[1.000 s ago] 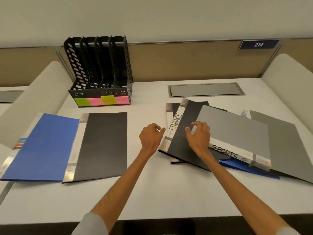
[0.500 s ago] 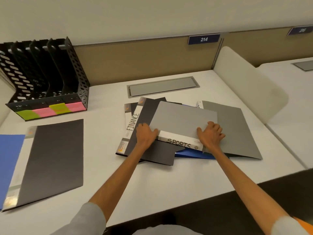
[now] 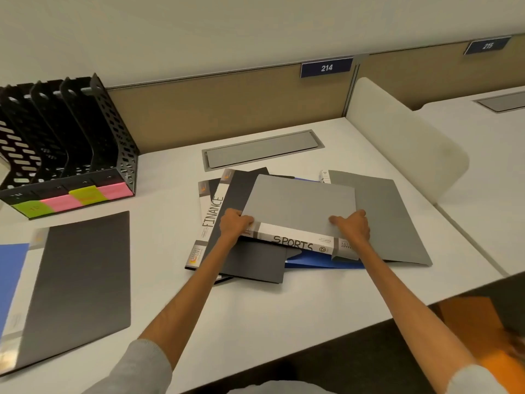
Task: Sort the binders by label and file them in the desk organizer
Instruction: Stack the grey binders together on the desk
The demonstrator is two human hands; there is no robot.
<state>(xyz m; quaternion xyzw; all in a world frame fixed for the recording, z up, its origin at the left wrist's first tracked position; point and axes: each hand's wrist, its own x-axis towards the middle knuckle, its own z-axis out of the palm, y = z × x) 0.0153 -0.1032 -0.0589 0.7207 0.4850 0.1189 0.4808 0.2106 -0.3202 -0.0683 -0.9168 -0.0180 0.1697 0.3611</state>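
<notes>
Both hands hold the SPORTS binder (image 3: pixel 301 206), which lies between them on top of the loose pile with its labelled spine toward the person. The left hand (image 3: pixel 234 224) grips the spine's left end. The right hand (image 3: pixel 353 227) pinches the right end, thumb on the grey cover.

Judged thin, light and fairly stiff, with a smooth cover likely to slide on the FINANCE binder (image 3: pixel 255 260) beneath the left hand. The spine is the soundest hold, as the free edge may flop open.

The desk organizer (image 3: pixel 71 143) stands on the worktop (image 3: pixel 255 308), well to the left of the left hand.
</notes>
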